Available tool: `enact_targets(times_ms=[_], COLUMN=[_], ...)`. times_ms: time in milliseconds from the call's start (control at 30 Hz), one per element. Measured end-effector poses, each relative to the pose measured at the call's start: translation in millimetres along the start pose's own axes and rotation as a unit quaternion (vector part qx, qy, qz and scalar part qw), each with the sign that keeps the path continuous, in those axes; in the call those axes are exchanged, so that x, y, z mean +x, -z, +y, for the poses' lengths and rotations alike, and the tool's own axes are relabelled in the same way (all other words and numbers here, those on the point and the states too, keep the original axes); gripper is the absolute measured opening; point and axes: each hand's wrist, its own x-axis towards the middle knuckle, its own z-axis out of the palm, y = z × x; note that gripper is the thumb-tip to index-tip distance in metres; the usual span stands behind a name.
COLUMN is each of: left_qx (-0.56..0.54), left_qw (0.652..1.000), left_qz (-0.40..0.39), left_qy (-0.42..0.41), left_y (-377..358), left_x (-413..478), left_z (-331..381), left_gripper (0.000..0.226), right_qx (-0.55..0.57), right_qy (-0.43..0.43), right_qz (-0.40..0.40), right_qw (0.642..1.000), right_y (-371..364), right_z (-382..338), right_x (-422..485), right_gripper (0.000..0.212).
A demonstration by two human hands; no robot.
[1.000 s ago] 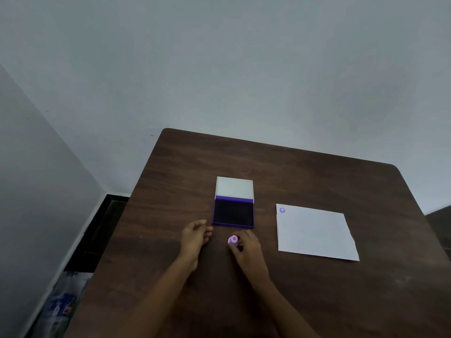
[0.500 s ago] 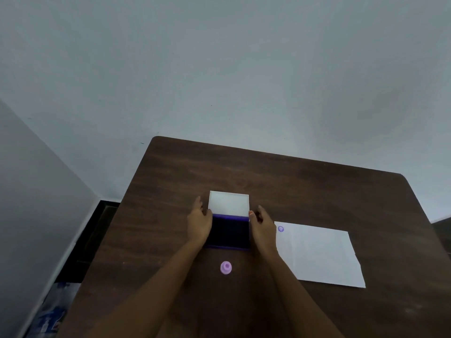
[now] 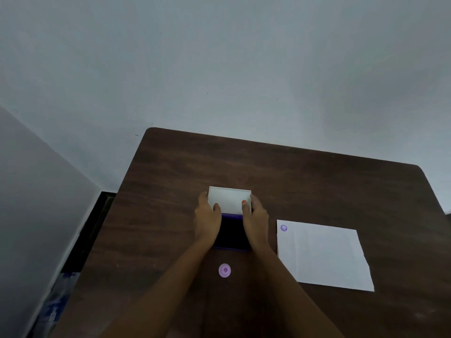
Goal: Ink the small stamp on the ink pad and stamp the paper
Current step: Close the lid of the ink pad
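Note:
The purple ink pad (image 3: 231, 232) lies open on the dark wooden table (image 3: 305, 181), its white lid (image 3: 229, 200) raised behind the dark pad. My left hand (image 3: 207, 220) grips the lid's left edge and my right hand (image 3: 256, 220) grips its right edge, thumbs on the lid's inner face. The small round pink stamp (image 3: 224, 270) stands alone on the table between my forearms, nearer to me than the pad. The white paper (image 3: 322, 254) lies to the right with one purple stamp mark (image 3: 283, 228) in its far left corner.
A pale wall rises behind the table's far edge. Left of the table is a dark floor gap (image 3: 95, 228) and a bluish plastic-wrapped object (image 3: 56, 303) low on the floor.
My right hand set the stamp down on the table. Both hands moved forward to the ink pad and now hold the lid's two side edges.

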Motion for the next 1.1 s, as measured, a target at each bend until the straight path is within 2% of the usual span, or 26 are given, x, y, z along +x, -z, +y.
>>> enact_targets(times_ms=[133, 300, 567, 700, 1100], left_qx=[-0.061, -0.057, -0.018, -0.002, 0.135], left_qw=[0.998, 0.998, 0.994, 0.992, 0.979], left_qz=[0.011, 0.014, 0.003, 0.013, -0.020], left_qy=[0.003, -0.019, -0.108, -0.124, -0.152], left_y=[14, 27, 45, 48, 46], left_x=[3, -5, -39, -51, -72], left_z=[6, 11, 1, -12, -53], left_gripper=[0.043, 0.038, 0.035, 0.026, 0.028], right_qx=[0.077, 0.103, 0.038, -0.017, -0.124], right_qy=[0.008, 0.028, 0.083, 0.103, 0.114], right_qz=[0.012, 0.029, 0.063, 0.070, 0.054], right_qw=[0.997, 0.994, 0.994, 0.992, 0.984], right_y=[12, 21, 28, 31, 20], right_z=[-6, -13, -8, 2, 26], right_x=[2, -4, -39, -59, -95], right_gripper=[0.036, 0.035, 0.027, 0.018, 0.025])
